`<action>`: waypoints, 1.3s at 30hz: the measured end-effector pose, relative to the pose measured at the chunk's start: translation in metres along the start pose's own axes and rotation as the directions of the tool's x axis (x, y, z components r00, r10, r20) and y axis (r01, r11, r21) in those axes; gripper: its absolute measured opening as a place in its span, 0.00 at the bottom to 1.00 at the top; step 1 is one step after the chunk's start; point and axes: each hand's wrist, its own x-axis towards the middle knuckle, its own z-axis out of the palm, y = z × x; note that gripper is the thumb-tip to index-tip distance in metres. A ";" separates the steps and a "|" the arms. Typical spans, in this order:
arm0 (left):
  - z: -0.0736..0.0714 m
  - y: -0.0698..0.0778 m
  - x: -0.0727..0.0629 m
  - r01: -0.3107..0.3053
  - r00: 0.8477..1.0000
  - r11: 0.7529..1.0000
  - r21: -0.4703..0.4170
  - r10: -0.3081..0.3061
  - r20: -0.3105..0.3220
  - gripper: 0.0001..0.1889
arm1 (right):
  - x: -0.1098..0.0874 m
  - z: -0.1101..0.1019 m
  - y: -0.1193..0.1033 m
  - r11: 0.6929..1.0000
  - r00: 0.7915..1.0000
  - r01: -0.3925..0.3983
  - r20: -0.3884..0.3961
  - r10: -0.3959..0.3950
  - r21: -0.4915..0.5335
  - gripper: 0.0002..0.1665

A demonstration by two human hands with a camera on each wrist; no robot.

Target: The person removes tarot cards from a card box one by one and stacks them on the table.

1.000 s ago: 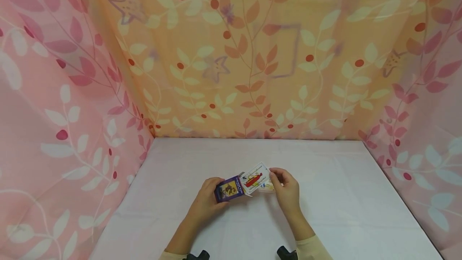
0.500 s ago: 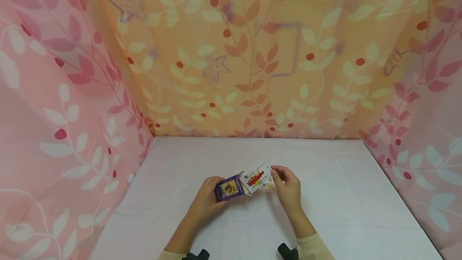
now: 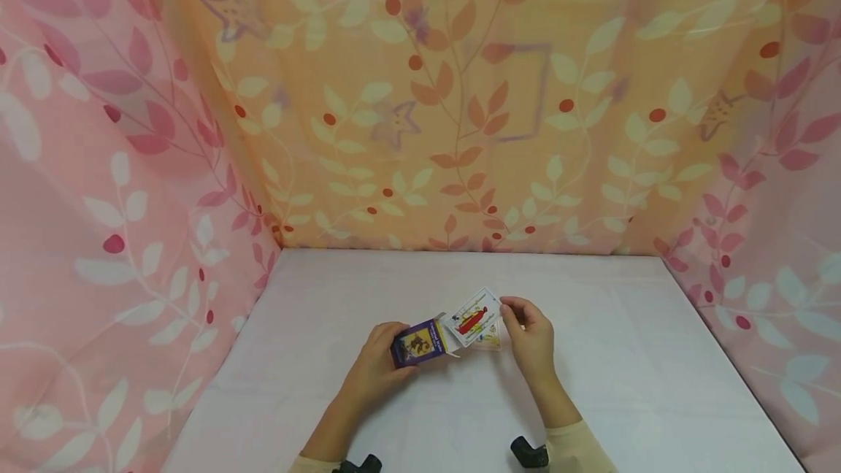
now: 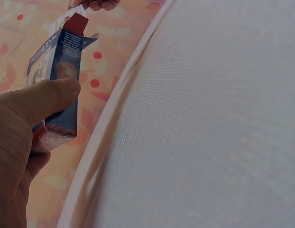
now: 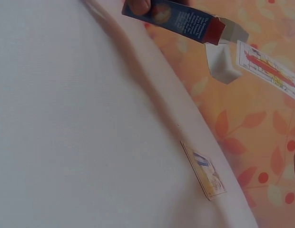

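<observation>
My left hand [image 3: 376, 360] grips a small purple-blue card box [image 3: 419, 342] with a yellow picture on its front, the thumb across its narrow side. The box is tilted, its top end open and its flaps [image 5: 223, 64] standing out. My right hand [image 3: 532, 336] pinches the far edge of a white-bordered card [image 3: 474, 318] with a red-robed figure, held just outside the box's mouth. In the right wrist view, that card [image 5: 271, 70] shows a gap from the box. Below it, a picture card [image 3: 488, 341] lies on the table, with a second edge along its side.
A white cloth covers the table [image 3: 624, 371]. Leaf-patterned fabric stands behind it and at both sides, orange at the back [image 3: 368, 166] and pink at the left [image 3: 164, 217]. Black wrist mounts [image 3: 528, 452] show near the sleeves.
My right hand has drawn the card up and to the right, away from the box's mouth. My left hand and the box have stayed in place.
</observation>
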 end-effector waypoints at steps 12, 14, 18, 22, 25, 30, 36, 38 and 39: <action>0.001 -0.001 0.000 -0.003 1.000 1.000 0.007 0.003 0.006 0.42 | 0.019 -0.015 -0.001 0.999 1.000 0.017 0.014 -0.016 -0.049 0.07; 0.000 0.000 0.000 -0.002 1.000 1.000 0.007 0.002 0.007 0.42 | 0.022 -0.017 0.000 0.998 1.000 0.018 0.022 -0.017 -0.062 0.07; 0.000 0.000 0.001 -0.004 1.000 1.000 0.004 0.004 0.007 0.42 | 0.028 -0.020 0.003 0.996 0.999 0.032 0.038 -0.029 -0.083 0.08; 0.000 -0.001 0.000 0.005 1.000 1.000 0.007 -0.005 0.008 0.42 | 0.034 -0.023 0.005 0.995 0.998 0.039 0.059 -0.033 -0.097 0.09; 0.000 0.000 0.000 0.014 1.000 1.000 0.004 -0.014 0.010 0.42 | 0.038 -0.025 0.007 0.995 0.997 0.028 0.080 -0.020 -0.099 0.08; 0.000 0.000 0.000 0.006 1.000 1.000 0.004 -0.006 0.005 0.42 | 0.043 -0.027 0.009 0.994 0.991 0.007 0.133 0.008 -0.113 0.08; -0.001 -0.001 0.000 0.009 1.000 1.000 -0.004 -0.009 0.013 0.42 | 0.049 -0.028 0.014 0.987 0.979 -0.021 0.199 0.053 -0.160 0.08; -0.001 -0.001 0.000 0.005 1.000 1.000 -0.006 -0.005 0.013 0.42 | 0.051 -0.028 0.016 0.984 0.972 -0.022 0.224 0.063 -0.179 0.09; -0.001 -0.001 0.000 0.003 1.000 1.000 -0.005 -0.003 0.013 0.42 | 0.052 -0.028 0.017 0.983 0.969 -0.020 0.237 0.063 -0.181 0.10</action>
